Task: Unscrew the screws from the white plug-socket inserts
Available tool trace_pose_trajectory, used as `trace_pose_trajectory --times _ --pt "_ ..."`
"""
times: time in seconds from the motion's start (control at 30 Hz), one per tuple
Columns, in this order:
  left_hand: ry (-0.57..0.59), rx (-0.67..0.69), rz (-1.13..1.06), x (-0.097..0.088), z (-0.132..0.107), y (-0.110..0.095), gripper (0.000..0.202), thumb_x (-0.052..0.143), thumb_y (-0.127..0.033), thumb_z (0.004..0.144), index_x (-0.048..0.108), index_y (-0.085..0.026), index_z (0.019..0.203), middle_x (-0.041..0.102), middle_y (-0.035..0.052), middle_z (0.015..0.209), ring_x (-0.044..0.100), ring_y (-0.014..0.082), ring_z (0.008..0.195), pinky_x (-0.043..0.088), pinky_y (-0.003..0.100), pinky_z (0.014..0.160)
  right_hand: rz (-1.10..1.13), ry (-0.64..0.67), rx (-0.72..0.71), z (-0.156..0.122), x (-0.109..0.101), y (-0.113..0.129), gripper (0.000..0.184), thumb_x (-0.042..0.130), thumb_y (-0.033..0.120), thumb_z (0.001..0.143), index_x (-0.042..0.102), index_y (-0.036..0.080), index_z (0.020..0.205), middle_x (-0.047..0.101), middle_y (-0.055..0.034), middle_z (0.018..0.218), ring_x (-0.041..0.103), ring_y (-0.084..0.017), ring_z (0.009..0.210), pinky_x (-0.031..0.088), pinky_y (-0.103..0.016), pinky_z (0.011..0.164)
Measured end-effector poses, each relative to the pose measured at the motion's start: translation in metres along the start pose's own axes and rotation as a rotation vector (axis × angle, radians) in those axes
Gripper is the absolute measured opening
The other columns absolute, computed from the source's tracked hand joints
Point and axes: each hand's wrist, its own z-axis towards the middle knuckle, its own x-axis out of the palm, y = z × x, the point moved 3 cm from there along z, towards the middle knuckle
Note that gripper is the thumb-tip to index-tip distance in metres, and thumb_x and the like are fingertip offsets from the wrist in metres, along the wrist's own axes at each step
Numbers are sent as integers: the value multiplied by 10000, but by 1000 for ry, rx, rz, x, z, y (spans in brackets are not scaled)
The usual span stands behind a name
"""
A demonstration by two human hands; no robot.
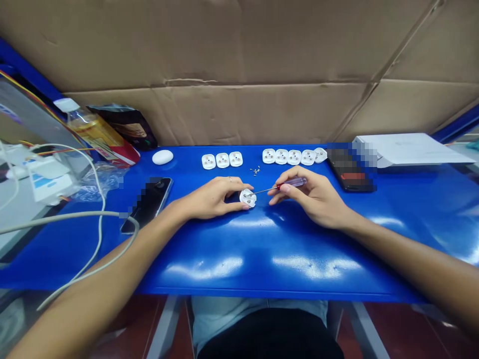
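My left hand (213, 198) rests on the blue metal table (273, 259), its fingertips pinching a round white plug base (247, 198). My right hand (307, 195) grips a small screwdriver (292, 182) with a translucent purple handle and a red collar. Its thin steel shaft reaches the top of the plug base. Behind my hands lie a tiny heap of metal screws (255, 171), a row of 3 white plug bases (222, 160), and a longer row of several more (294, 157).
A phone (147, 204) lies left of my left hand, and another (352, 167) lies at the back right. A white oval case (162, 157), a plastic bottle (93, 129), a white flat box (411, 149) and pale cables (99, 214) surround the table. Cardboard (239, 50) lines the back.
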Motion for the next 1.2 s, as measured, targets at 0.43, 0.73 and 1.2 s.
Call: trace_pose_trajectory --times 0.43,0.73,1.2 --pt "0 14 -2 1 0 -1 489 658 -516 1037 683 -210 1418 734 77 1145 680 216 953 490 320 848 -63 14 1 -2 2 3 226 693 450 1027 653 239 1099 815 -72 1054 833 -247 893 670 -435 864" --pt "-3 11 12 2 0 0 494 661 -514 1032 683 -214 1423 737 75 1113 681 220 932 485 323 831 -18 -24 -13 -1 1 4 242 723 465 1006 668 238 1071 818 -63 1020 830 -234 841 675 -420 845" --pt "-18 11 12 1 0 -4 460 665 -498 1035 705 -192 1375 745 78 1115 681 220 940 482 315 834 -45 -42 -10 -2 0 4 244 740 463 990 670 240 1061 830 -80 1022 837 -257 826 676 -441 827"
